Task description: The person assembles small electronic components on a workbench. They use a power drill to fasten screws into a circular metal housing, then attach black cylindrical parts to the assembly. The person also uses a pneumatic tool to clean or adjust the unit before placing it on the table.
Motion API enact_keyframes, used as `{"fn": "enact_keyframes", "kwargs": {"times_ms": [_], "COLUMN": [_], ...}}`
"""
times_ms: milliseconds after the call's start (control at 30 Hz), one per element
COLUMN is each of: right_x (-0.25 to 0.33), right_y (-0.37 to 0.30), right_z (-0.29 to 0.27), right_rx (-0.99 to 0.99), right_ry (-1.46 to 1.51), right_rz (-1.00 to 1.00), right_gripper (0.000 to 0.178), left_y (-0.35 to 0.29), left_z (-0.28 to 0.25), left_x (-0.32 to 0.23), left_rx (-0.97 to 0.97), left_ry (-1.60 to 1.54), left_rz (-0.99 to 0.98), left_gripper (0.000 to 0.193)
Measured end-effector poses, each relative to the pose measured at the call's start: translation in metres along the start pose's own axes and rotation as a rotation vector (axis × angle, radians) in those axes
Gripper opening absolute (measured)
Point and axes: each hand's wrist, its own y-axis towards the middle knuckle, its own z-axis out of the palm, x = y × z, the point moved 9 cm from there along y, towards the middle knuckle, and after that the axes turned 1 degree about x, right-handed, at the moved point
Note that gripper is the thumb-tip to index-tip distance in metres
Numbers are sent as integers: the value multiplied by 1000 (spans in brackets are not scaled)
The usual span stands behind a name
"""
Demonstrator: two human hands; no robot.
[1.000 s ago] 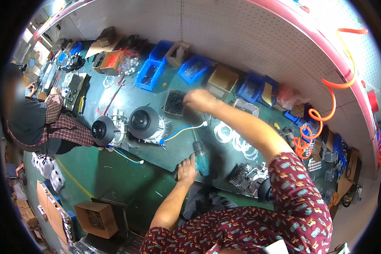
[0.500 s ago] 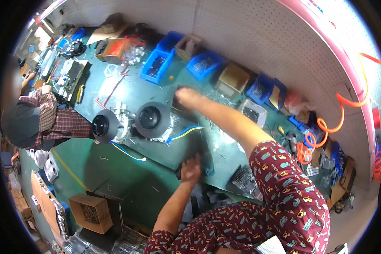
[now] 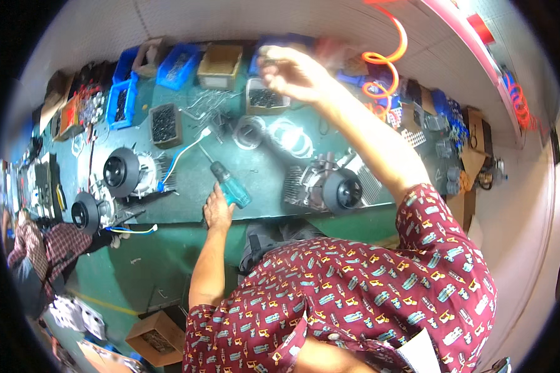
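My left hand point(image 3: 218, 210) is wrapped around the handle of a teal cordless drill point(image 3: 231, 186), near the table's front edge. The drill's long bit points away and to the left. My right hand point(image 3: 295, 73) is raised over the back of the table, above a white box of dark screws point(image 3: 264, 101). Its fingers are curled and slightly blurred; what they hold, if anything, cannot be made out. Right of the drill lies a finned metal motor housing point(image 3: 306, 186) with a black round fan wheel point(image 3: 342, 189). A similar fan motor point(image 3: 123, 173) with a blue-and-white cable stands on the left.
A brown box of dark screws point(image 3: 165, 124), blue bins point(image 3: 179, 65) and a cardboard box point(image 3: 220, 65) line the back. Clear rings point(image 3: 250, 132) lie mid-table. An orange coiled hose point(image 3: 386, 59) hangs at the back right. A co-worker point(image 3: 50, 248) is at the far left, beside another fan motor point(image 3: 86, 212).
My right hand has left the brown screw box and moved right and up. The view has swung right, bringing the right-hand motor housing into sight. The drill now shows clearly in my left hand.
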Motion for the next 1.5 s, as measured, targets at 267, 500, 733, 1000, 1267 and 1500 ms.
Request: {"fn": "enact_keyframes", "kwargs": {"times_ms": [267, 500, 733, 1000, 1267, 1500], "right_x": [2, -60, -90, -100, -106, -104], "right_y": [-183, -272, -283, -282, -288, -276], "right_z": [-89, -170, -175, -168, -165, -151], "right_rx": [-273, -557, -513, -477, -447, -405], "right_ry": [300, 111, 160, 241, 340, 290], "right_rz": [-265, -431, -417, -494, -466, -431], "right_gripper": [14, 19, 23, 27, 17, 14], "left_y": [7, -94, -151, -148, -145, -143], "left_z": [-9, -129, -212, -202, -191, -196], "left_x": [6, -65, -125, -169, -177, -171], "left_rx": [-18, -86, -83, 87, 105, 141], "left_ry": [-51, -638, -375, -574, -537, -588], "left_rz": [52, 380, 613, 490, 476, 368], "left_gripper": [85, 50, 33, 38, 37, 32]}}
